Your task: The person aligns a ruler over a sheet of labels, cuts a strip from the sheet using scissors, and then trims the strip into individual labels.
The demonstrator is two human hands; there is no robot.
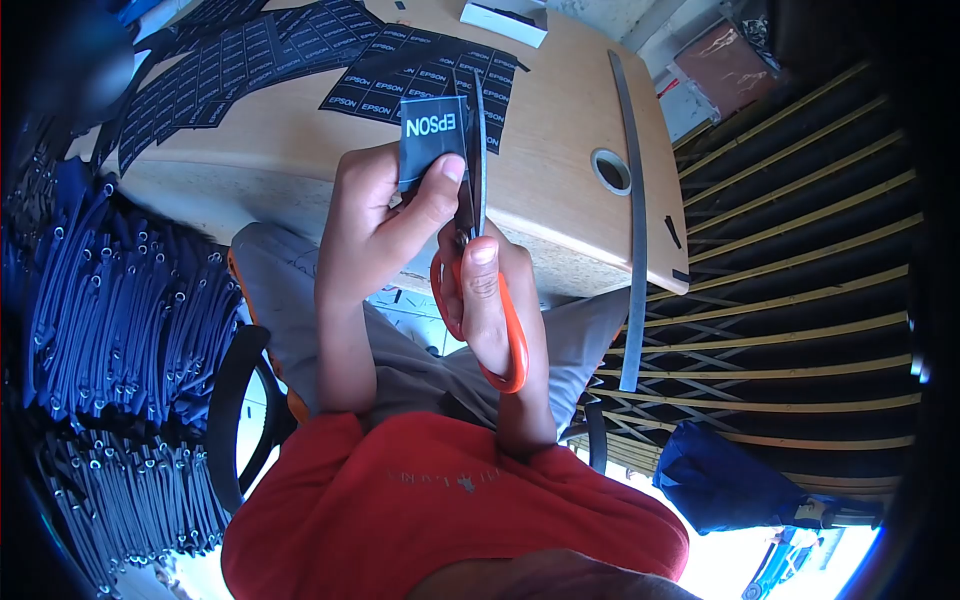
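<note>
My left hand (370, 225) pinches a small black EPSON label (430, 145) between thumb and fingers, its white lettering upside down from here. In my right hand (488, 300) is a pair of scissors (514, 345) with orange handles, thumb through one loop. The blades point away from me, slightly apart, and run right along the label's right edge. Just beyond the blades, a black sheet (365, 85) printed with rows of EPSON labels lies on the wooden table (560, 180).
More printed black sheets (225, 85) overlap at the table's left. A long metal strip (637, 200) crosses the right side past a round hole (610, 171). Bundles of blue straps (110, 310) hang at left. A folding gate (800, 270) stands at right. A white box (505, 22) sits at the back.
</note>
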